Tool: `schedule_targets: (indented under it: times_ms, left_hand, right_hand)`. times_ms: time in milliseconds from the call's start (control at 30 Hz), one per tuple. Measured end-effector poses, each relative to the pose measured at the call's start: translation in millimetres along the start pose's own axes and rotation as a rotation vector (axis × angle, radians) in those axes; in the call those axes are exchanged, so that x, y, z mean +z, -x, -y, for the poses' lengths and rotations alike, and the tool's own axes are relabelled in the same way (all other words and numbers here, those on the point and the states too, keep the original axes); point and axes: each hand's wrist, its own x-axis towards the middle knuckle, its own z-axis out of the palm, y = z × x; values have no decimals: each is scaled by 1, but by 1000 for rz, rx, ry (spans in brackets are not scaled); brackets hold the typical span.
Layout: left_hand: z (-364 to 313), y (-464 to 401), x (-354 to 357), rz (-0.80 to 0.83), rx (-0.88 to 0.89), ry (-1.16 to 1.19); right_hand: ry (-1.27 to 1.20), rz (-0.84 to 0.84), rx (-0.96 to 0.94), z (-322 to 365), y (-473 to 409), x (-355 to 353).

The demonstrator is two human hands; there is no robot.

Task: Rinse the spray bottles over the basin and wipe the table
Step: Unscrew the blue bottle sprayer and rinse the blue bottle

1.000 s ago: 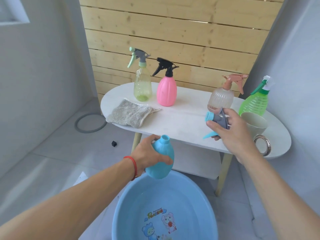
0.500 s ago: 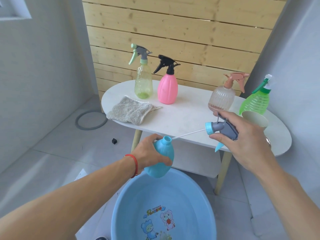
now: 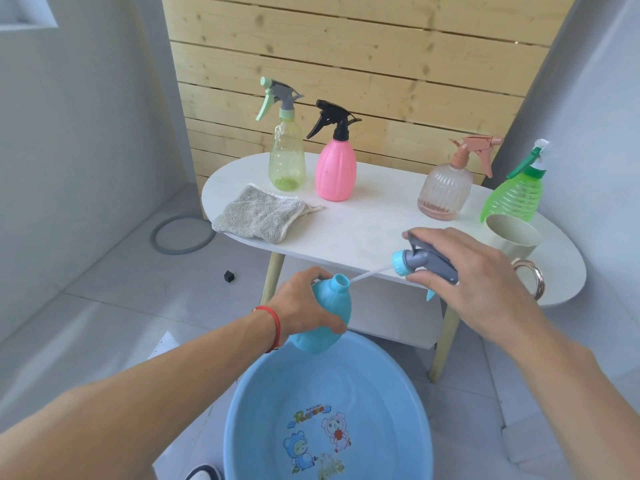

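The spray head [image 3: 427, 263] is gripped in the right hand [image 3: 474, 282] and has been drawn closer to the bottle [image 3: 323, 320], its tube tip now just beside the open neck. The bottle is clasped by the left hand [image 3: 304, 306] above the basin [image 3: 242, 403]. Recapping seems imminent.

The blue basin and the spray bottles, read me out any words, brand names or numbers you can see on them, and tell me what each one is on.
"Peafowl", or something close; the yellow-green letters are too blurred to be sure: on the cartoon sticker inside the blue basin.
A smaller line above that word: too small to read.
Spray bottles on the table, the blue bottle in the left hand, and the mug: no text visible.
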Motion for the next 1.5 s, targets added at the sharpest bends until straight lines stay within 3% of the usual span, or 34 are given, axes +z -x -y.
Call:
schedule_targets:
  times_ms: [200, 367, 533, 833, 967, 1100, 1267, 1400, 1500]
  left_hand:
    - [-1, -2, 2, -2, -27, 30]
    - [0, -3, -2, -8, -22, 22]
    - [-6, 4, 2, 3, 46, -76]
    - [-17, 23, 14, 43, 161, -167]
    - [-16, 25, 13, 32, 180, -193]
    - [-15, 23, 11, 11, 168, -186]
    - [-12, 23, 8, 12, 199, -234]
    - [-10, 26, 7, 30, 211, -234]
    - [-11, 30, 11, 48, 255, -265]
  right_hand:
    - [-31, -115, 1, -6, -6, -18]
    - [-79, -77, -11, -8, -4, -17]
    - [-51, 37, -31, -5, -2, 2]
    - [92, 391, -100, 10, -5, 40]
    - [28, 386, -50, 16, -8, 37]
    - [-93, 388, 161, 30, -6, 37]
    - [-302, 507, 287, 35, -10, 19]
    - [-137, 551, 283, 39, -10, 5]
    - [-51, 484, 324, 35, -12, 11]
